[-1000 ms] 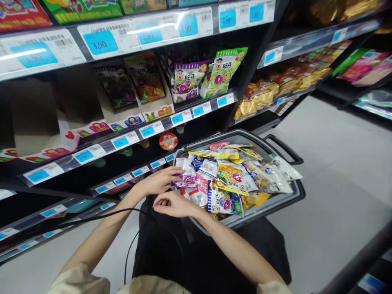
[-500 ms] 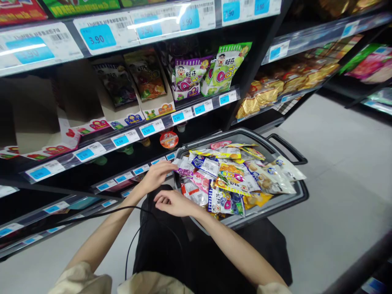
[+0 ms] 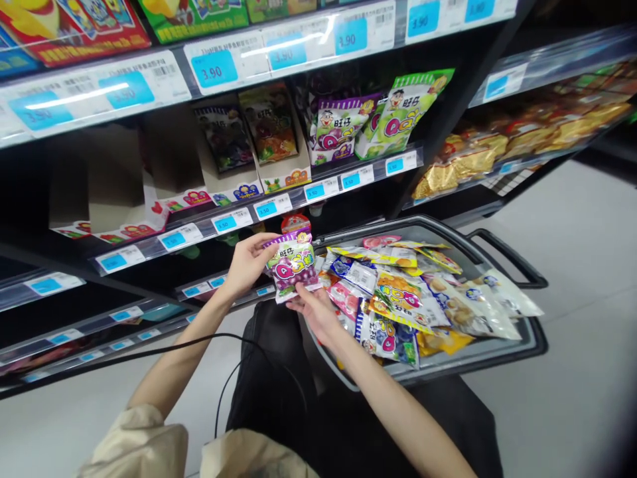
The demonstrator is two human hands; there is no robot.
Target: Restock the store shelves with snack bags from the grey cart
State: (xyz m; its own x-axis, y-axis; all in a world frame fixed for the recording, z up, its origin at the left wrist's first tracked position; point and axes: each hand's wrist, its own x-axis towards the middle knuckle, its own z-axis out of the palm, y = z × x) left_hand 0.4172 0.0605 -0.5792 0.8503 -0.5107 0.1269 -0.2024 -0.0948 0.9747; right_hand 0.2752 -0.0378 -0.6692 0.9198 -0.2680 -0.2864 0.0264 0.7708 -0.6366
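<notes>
A purple-and-white bag of gummy candy (image 3: 293, 264) is held upright, its printed front facing me, just left of the basket. My left hand (image 3: 253, 260) grips its left edge, the thumb over the front. At the bag's lower right corner, my right hand (image 3: 318, 311) pinches it between thumb and fingers. Beside my hands a grey basket (image 3: 497, 355) with a black rim is heaped with candy bags. Among these, a yellow-and-orange gummy bag (image 3: 401, 297) lies on top and a blue gummy bag (image 3: 391, 337) near the front side.
On the shelf ahead stand a purple gummy bag (image 3: 336, 129) and a green one (image 3: 405, 116), beside open cardboard display boxes (image 3: 119, 199). Gold-wrapped packs (image 3: 448, 166) fill the shelf at right. The basket's black handle (image 3: 512, 255) juts right. A black cable (image 3: 199, 340) crosses my left forearm.
The purple gummy bag has come up from the basket's left side and now faces me in both hands. My right hand has closed on its lower corner. The view has shifted left.
</notes>
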